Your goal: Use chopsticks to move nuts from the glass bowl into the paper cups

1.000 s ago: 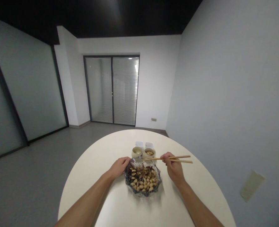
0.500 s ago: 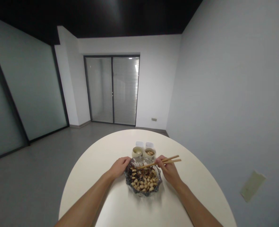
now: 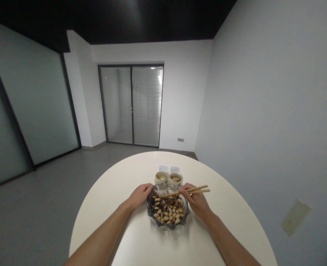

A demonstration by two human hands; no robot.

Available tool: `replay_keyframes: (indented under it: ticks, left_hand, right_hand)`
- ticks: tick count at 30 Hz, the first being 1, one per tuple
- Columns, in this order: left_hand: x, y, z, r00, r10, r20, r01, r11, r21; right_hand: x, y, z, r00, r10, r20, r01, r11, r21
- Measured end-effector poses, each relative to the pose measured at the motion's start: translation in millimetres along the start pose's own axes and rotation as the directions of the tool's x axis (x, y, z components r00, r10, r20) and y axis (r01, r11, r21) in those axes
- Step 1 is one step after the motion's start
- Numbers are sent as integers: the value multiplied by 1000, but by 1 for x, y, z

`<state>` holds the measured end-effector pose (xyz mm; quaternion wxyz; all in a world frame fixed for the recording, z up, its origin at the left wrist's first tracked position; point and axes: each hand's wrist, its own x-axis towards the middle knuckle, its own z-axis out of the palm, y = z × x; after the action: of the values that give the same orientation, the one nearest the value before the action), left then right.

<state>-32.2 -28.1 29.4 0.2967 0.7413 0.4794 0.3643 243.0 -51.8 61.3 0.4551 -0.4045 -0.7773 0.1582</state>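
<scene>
A scalloped glass bowl [image 3: 152,220] of mixed pale and dark nuts sits on the round white table [image 3: 130,244] in front of me. My left hand [image 3: 140,195] rests against the bowl's left rim, fingers curled on it. My right hand [image 3: 194,200] grips a pair of wooden chopsticks [image 3: 199,190] at the bowl's right edge. Their tips reach left into the nuts at the far side of the bowl. Just behind the bowl stand two small cups: the left cup [image 3: 160,177] looks pale inside, the right cup [image 3: 176,180] holds a few pale nuts.
Two small white containers [image 3: 169,169] stand behind the cups. The table's edge curves close on all sides, with grey floor to the left. A grey wall runs along the right, and glass doors close the far end of the room.
My right hand has moved left and down toward the bowl, bringing the chopstick tips from above the cups into the nuts. My left hand has stayed on the rim.
</scene>
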Motion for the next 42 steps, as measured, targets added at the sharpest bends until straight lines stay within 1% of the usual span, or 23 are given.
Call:
replay_keyframes:
  ticks: [6,9,16,20,23,28,33,38,42]
  left_hand:
    - [1,-2,2,1000,4,5,-4,1000,-8]
    - [2,-2,3,1000,-2,9,2,1000,-13]
    - [1,-1,2,1000,5,7,-5,1000,-14]
    - [0,0,1,1000,7,6,-7,1000,-12]
    - [0,1,0,1000,6,9,-6,1000,-10]
    - [0,-1,0,1000,-1,13,1,1000,-3]
    - [1,-4,2,1000,-4,13,4,1000,10]
    - [1,-6,3,1000,-1,10,1,1000,31]
    - [1,-6,2,1000,8,11,-9,999,32]
  right_hand:
    - [-2,11,3,999,25,-20,-24,999,45]
    - [-2,11,2,999,27,-21,-26,998,54]
    - [-1,0,-2,997,-73,12,74,997,-38]
    - [-2,1,-1,996,-84,26,85,994,-68]
    - [-2,0,-1,997,-83,8,83,995,-56]
    - [-3,-2,-4,998,-39,-50,40,999,12]
    - [0,-3,-7,990,19,-143,-7,996,86]
    - [3,7,-6,962,102,-254,-39,970,239]
    - [6,14,-5,935,169,-311,-48,932,360]
